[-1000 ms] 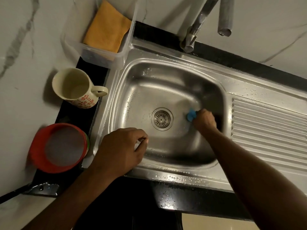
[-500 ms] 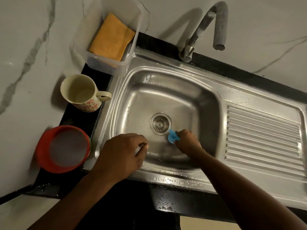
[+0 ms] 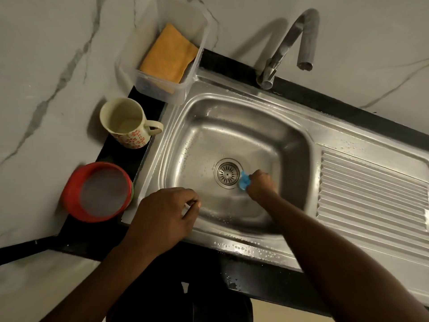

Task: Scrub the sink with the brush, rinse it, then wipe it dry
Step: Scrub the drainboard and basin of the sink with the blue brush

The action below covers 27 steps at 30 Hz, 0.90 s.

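Brush (image 3: 244, 181) has slid from the sink's (image 3: 290, 140) near floor up to the drain's (image 3: 228, 173) right edge — scrubbing under way.
Left hand (image 3: 162, 217) rests on the near rim, fingers curled; whether they pinch anything I cannot tell. Further in, the right hand (image 3: 261, 184) has its fingers closed round the small blue brush. It looks light, stiff and probably slick when wet — best held firmly from above. Its bristles are hidden and blurred. An orange cloth (image 3: 169, 56) waits at the back.
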{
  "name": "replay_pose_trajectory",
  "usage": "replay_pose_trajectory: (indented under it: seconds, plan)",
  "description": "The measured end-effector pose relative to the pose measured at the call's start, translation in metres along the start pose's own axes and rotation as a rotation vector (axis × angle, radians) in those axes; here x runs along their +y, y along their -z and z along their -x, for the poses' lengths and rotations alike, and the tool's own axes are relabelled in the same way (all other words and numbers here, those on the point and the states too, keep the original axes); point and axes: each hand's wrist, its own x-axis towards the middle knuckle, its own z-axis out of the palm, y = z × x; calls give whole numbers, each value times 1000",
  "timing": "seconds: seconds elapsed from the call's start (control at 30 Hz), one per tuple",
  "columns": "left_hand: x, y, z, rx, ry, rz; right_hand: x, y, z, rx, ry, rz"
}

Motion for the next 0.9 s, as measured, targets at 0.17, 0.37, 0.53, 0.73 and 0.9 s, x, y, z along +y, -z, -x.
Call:
replay_pose_trajectory:
  seconds: [0.17, 0.37, 0.53, 0.73, 0.9]
  plan:
    - [17, -5, 17, 39, 16, -20, 0, -20, 18, -122, 135, 86]
    - [33, 7, 43, 147, 72, -36, 9, 19, 47, -110, 329, -35]
    - [47, 17, 75, 225, 163, -15, 0, 47, 110, 38, 592, -251]
    - [47, 33, 116, 355, 281, 17, -28, 50, 187, 166, 867, -260]
    - [45, 53, 153, 488, 368, -9, -52, 28, 231, 148, 1076, -213]
